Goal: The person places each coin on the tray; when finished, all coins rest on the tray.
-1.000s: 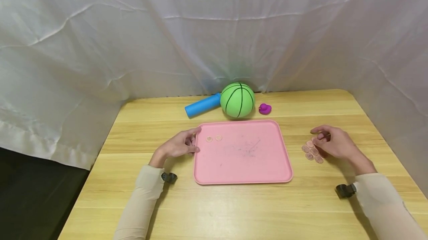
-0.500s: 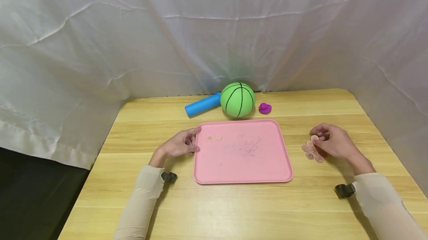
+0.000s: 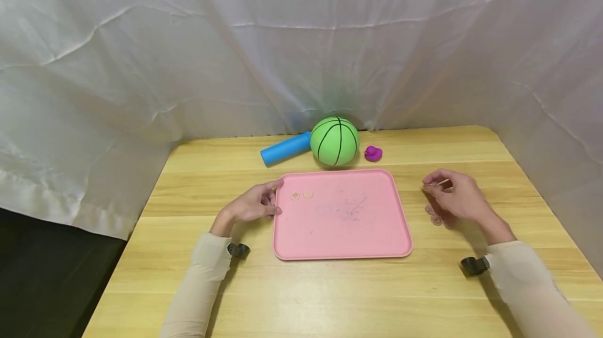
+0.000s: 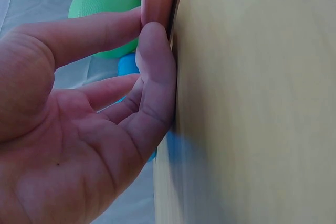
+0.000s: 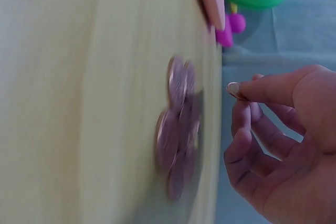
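Coin [image 5: 234,89] partly covered, pinched by right hand [image 3: 460,195], other coins [image 5: 167,139] blurred, left hand [image 3: 249,203] pinching pink tray [image 3: 339,236]

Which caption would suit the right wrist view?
Right hand pinching a coin above the table; other coins lie clustered there.

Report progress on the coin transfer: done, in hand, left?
Done: two coins lie on the pink tray. 
In hand: the right hand pinches another coin; the left hand grips the tray's edge. 
Apparently left: the coin pile on the table; overlap hides its exact count.
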`<state>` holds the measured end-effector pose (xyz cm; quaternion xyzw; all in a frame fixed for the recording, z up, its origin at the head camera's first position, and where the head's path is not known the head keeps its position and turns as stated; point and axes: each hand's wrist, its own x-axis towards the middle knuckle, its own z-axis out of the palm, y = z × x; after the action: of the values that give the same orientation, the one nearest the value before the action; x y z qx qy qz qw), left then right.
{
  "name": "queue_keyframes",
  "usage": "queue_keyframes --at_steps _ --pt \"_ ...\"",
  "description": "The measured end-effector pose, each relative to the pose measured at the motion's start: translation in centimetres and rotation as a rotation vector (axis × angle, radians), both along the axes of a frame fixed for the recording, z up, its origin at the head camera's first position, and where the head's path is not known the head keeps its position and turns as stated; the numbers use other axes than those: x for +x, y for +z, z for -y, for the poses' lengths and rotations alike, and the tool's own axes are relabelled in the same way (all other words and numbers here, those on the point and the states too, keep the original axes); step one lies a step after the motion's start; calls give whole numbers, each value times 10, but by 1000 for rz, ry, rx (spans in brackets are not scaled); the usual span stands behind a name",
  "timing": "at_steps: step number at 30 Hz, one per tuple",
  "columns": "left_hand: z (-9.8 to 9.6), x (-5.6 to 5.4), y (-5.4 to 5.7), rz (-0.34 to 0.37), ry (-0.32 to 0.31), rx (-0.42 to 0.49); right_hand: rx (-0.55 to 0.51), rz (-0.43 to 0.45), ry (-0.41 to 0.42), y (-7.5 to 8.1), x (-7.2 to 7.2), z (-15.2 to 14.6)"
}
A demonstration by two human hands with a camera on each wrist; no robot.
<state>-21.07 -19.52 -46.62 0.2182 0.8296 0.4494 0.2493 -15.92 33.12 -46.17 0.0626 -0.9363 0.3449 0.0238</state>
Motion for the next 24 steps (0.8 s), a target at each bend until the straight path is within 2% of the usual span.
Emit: queue_keyframes --at_steps 4,13,24 --pt "0 0 -1 -4 3 0 -24 44 21 7 -3 16" --pt "0 0 -1 7 5 -1 -44 21 74 14 -17 54" --pt "2 -2 2 4 12 -1 -160 68 178 18 -38 115"
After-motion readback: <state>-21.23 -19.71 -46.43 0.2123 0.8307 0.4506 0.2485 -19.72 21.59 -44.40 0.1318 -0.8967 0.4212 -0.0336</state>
